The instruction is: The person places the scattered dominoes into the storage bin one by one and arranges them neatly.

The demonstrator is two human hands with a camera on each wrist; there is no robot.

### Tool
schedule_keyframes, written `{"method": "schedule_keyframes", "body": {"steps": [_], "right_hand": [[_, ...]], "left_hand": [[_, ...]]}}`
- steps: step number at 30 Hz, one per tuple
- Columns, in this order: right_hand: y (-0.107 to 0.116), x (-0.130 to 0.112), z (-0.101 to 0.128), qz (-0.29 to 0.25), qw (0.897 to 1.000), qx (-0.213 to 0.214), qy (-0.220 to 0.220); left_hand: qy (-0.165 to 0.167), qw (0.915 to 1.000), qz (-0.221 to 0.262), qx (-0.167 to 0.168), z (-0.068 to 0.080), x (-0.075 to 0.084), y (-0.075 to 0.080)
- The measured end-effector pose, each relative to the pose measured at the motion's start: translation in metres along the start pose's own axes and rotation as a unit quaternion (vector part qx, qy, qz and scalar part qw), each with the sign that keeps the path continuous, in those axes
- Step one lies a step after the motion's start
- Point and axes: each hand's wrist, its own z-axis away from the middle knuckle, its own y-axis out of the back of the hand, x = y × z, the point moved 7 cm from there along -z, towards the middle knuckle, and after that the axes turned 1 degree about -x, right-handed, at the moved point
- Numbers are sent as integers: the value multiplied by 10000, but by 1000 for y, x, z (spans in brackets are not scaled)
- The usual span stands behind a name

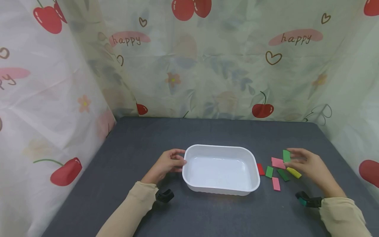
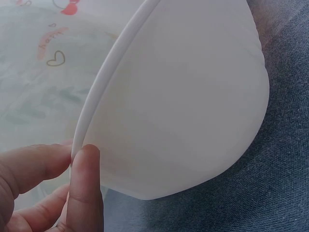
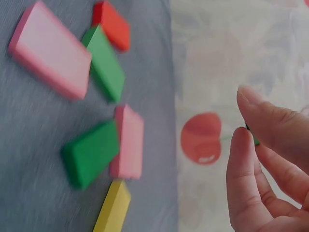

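Screened-off tabletop setting, wider premises unidentifiable: cherry-print curtains [image 1: 207, 65], lettered "happy" and dotted with hearts, enclose a dark, fabric-topped table [image 1: 219, 214] on three sides.

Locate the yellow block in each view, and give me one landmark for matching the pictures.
Head: the yellow block lies in the lower right, just below the right hand.
Left wrist: not in the picture.
Right wrist: at the bottom edge, left of centre, partly cut off.
Shared landmark: the dark tabletop, visible in all three views.
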Motion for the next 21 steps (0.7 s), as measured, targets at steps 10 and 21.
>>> {"method": "schedule_keyframes", "body": {"steps": [10, 21], "right_hand": [[-9, -38, 6, -300, 9991, 216, 204], [-34, -76, 15, -709, 9966, -9, 409]], "left_hand": [[-6, 10000, 1, -7, 2, 2, 0], [6, 10000, 19, -9, 0, 2, 0]]}}
